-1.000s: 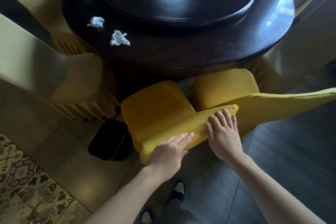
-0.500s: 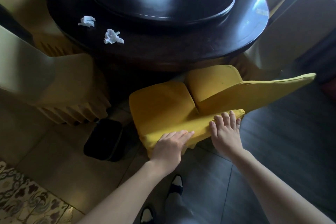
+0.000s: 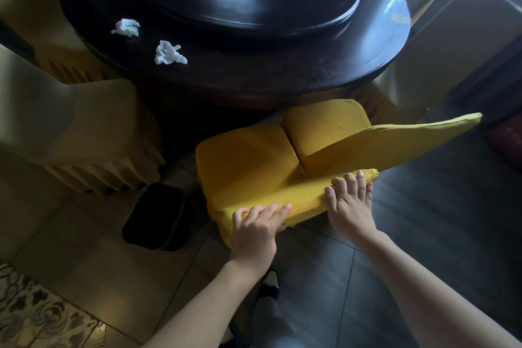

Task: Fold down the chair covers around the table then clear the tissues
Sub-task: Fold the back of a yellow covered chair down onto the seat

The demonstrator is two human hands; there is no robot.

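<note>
Nearest: the left hand is lying palm-down on the near-left end of the chair back's top edge, fingers together and extended to the right along the cover. They are pressing flat; I cannot tell whether the thumb is pinching cloth underneath.

Just beyond and to the right, the right hand is resting on the same edge. Its fingers are spread moderately and curling over the ridge toward the seat, tips reaching the far side. No fold of cloth is visibly held between fingers.

Key relation: the top edge is running near-left to far-right, rising toward the right, and both hands are sitting on it in line, left nearer the low end, right nearer the high end. The cover's free length is lying below the hands on the near side of the back, so folding down probably calls for a pull toward the body and floor, across that axis.

A second yellow chair is touching the first on the right, its back angling off to the right; the right hand is the nearer one to it.

Farther: bin on the floor to the left, then a pale covered chair.

Farthest: two crumpled tissues on the near-left rim of the table, well apart from both hands, left hand's side. Not yet cleared.
</note>
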